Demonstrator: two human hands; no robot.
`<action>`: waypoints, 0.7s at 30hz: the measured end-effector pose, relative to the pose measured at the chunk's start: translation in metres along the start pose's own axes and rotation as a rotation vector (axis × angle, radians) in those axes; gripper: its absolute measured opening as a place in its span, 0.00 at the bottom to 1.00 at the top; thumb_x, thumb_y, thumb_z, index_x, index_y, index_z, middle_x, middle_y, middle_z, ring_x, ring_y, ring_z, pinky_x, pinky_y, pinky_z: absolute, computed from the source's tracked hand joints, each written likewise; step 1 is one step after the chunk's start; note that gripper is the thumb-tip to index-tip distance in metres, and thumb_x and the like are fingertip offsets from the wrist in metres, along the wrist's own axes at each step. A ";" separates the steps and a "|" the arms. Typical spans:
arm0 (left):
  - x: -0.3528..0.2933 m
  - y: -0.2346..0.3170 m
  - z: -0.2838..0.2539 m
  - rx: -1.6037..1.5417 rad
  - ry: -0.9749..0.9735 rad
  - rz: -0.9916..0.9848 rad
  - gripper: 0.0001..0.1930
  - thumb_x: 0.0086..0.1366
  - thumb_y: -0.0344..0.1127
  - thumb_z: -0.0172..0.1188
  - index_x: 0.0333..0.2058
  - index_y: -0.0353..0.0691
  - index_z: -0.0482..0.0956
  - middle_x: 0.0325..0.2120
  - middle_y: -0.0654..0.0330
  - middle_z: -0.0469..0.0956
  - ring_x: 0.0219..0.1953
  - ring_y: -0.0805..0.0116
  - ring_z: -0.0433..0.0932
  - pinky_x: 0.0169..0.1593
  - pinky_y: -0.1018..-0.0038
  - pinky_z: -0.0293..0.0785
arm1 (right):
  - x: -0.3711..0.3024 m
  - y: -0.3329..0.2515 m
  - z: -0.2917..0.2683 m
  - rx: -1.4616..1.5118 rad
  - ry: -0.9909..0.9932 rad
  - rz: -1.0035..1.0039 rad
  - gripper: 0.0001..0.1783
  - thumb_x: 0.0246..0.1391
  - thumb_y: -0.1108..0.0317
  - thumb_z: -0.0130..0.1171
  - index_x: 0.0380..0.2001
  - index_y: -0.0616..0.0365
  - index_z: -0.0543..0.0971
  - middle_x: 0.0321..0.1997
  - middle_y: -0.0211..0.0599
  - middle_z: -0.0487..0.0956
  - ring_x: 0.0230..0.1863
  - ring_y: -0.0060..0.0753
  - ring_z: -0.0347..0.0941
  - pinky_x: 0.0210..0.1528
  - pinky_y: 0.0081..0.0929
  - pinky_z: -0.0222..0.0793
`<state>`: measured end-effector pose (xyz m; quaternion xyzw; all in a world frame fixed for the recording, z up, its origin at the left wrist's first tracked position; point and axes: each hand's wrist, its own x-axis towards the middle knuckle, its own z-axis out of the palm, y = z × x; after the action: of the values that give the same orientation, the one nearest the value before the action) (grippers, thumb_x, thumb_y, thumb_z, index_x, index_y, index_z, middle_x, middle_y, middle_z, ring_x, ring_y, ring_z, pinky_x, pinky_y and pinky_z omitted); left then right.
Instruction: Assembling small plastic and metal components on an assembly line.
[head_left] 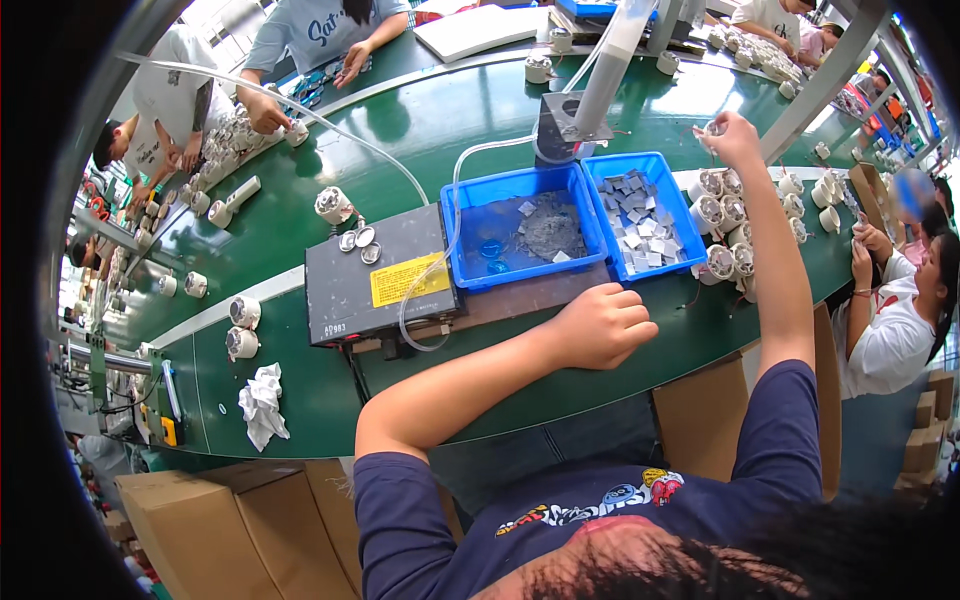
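Note:
My right hand (737, 143) is stretched out over the far side of the green bench, its fingers closed on a small round white motor part (712, 129) with thin wires. Most of that part is hidden by the fingers. Below it stands a cluster of white cylindrical motors (708, 213). My left hand (604, 327) is curled closed in front of two blue trays; whatever it holds, if anything, is hidden. Small grey and white square pieces lie in the right blue tray (690, 247). Grey crumbs and a few squares are in the left blue tray (520, 278).
A black control box (335, 285) with a yellow label bears small round caps and a motor (333, 205). A clear hose (456, 215) runs across it to a dispenser tube (612, 75). A crumpled white cloth (264, 405) lies at left. Co-workers sit across and at right.

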<state>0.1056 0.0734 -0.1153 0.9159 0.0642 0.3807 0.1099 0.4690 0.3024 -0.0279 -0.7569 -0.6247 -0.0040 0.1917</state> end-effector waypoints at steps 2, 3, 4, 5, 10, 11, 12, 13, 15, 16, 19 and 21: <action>0.002 0.004 -0.011 0.031 0.058 -0.081 0.09 0.59 0.29 0.69 0.39 0.44 0.83 0.32 0.63 0.81 0.40 0.62 0.84 0.40 0.64 0.78 | -0.022 -0.028 -0.018 0.135 0.118 -0.100 0.34 0.47 0.62 0.81 0.57 0.63 0.82 0.52 0.51 0.89 0.54 0.46 0.88 0.58 0.39 0.83; 0.004 0.007 -0.015 0.052 0.115 -0.148 0.09 0.59 0.28 0.68 0.38 0.44 0.83 0.32 0.63 0.82 0.39 0.61 0.84 0.39 0.63 0.79 | -0.035 -0.043 -0.031 0.405 0.021 -0.232 0.34 0.48 0.68 0.78 0.60 0.63 0.79 0.55 0.48 0.88 0.55 0.42 0.87 0.61 0.38 0.82; 0.007 0.009 -0.020 0.038 0.146 -0.228 0.08 0.59 0.27 0.68 0.38 0.42 0.83 0.32 0.61 0.83 0.36 0.57 0.85 0.39 0.61 0.79 | -0.047 -0.055 -0.048 0.672 -0.073 -0.359 0.35 0.49 0.74 0.74 0.62 0.63 0.77 0.58 0.45 0.86 0.57 0.37 0.86 0.64 0.37 0.81; 0.013 0.011 -0.027 0.039 0.152 -0.230 0.08 0.59 0.27 0.68 0.38 0.42 0.83 0.32 0.61 0.83 0.36 0.57 0.85 0.39 0.61 0.79 | -0.060 -0.064 -0.066 0.697 -0.166 -0.452 0.34 0.48 0.79 0.71 0.61 0.63 0.77 0.61 0.42 0.84 0.59 0.34 0.83 0.67 0.36 0.78; 0.045 0.017 -0.068 -0.082 0.394 -0.637 0.23 0.62 0.28 0.74 0.55 0.35 0.78 0.38 0.52 0.84 0.38 0.53 0.86 0.44 0.59 0.82 | -0.133 -0.109 -0.104 0.831 -0.575 -0.841 0.34 0.39 0.89 0.69 0.55 0.62 0.82 0.63 0.41 0.82 0.64 0.33 0.80 0.71 0.38 0.76; 0.047 0.018 -0.076 -0.081 0.488 -0.720 0.32 0.61 0.28 0.77 0.63 0.33 0.75 0.42 0.49 0.85 0.41 0.52 0.88 0.47 0.59 0.84 | -0.142 -0.118 -0.099 0.836 -0.652 -0.877 0.35 0.38 0.89 0.70 0.55 0.63 0.83 0.63 0.42 0.82 0.63 0.34 0.81 0.70 0.38 0.78; 0.046 0.016 -0.082 -0.071 0.487 -0.724 0.32 0.61 0.28 0.77 0.63 0.33 0.75 0.42 0.49 0.85 0.41 0.52 0.88 0.47 0.59 0.84 | -0.147 -0.128 -0.095 0.787 -0.628 -0.994 0.36 0.38 0.89 0.71 0.57 0.63 0.83 0.62 0.42 0.83 0.63 0.35 0.81 0.69 0.38 0.79; 0.045 0.014 -0.087 -0.219 0.460 -0.733 0.41 0.60 0.27 0.79 0.69 0.31 0.68 0.48 0.47 0.84 0.45 0.52 0.88 0.51 0.60 0.85 | -0.151 -0.137 -0.094 0.730 -0.598 -1.107 0.37 0.38 0.89 0.71 0.58 0.64 0.83 0.62 0.43 0.83 0.63 0.36 0.82 0.68 0.37 0.80; 0.044 0.005 -0.090 -0.377 0.427 -0.733 0.49 0.59 0.26 0.80 0.75 0.29 0.61 0.53 0.44 0.83 0.50 0.51 0.89 0.55 0.60 0.86 | -0.159 -0.142 -0.080 0.806 -0.648 -1.037 0.40 0.37 0.89 0.73 0.61 0.62 0.84 0.63 0.44 0.84 0.64 0.39 0.82 0.69 0.38 0.80; 0.040 -0.001 -0.087 -0.470 0.440 -0.794 0.50 0.59 0.24 0.81 0.75 0.28 0.60 0.55 0.43 0.83 0.53 0.53 0.88 0.59 0.61 0.85 | -0.163 -0.143 -0.073 0.919 -0.645 -0.908 0.39 0.38 0.89 0.73 0.60 0.61 0.85 0.64 0.45 0.84 0.65 0.40 0.82 0.70 0.38 0.79; 0.036 -0.010 -0.087 -0.572 0.473 -0.892 0.47 0.59 0.21 0.79 0.73 0.22 0.63 0.56 0.43 0.81 0.55 0.56 0.88 0.63 0.66 0.85 | -0.160 -0.141 -0.054 0.985 -0.560 -0.771 0.37 0.42 0.86 0.74 0.60 0.59 0.86 0.65 0.49 0.84 0.65 0.45 0.83 0.70 0.40 0.79; 0.036 -0.014 -0.087 -0.273 0.425 -0.900 0.43 0.58 0.22 0.80 0.70 0.23 0.69 0.54 0.44 0.82 0.55 0.55 0.87 0.62 0.65 0.85 | -0.154 -0.143 -0.049 0.685 -0.384 -1.001 0.36 0.46 0.84 0.73 0.62 0.59 0.85 0.65 0.49 0.84 0.65 0.49 0.82 0.69 0.43 0.78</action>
<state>0.0682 0.1076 -0.0349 0.6773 0.4225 0.4784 0.3659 0.3114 0.1634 0.0206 -0.2564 -0.8919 0.2427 0.2827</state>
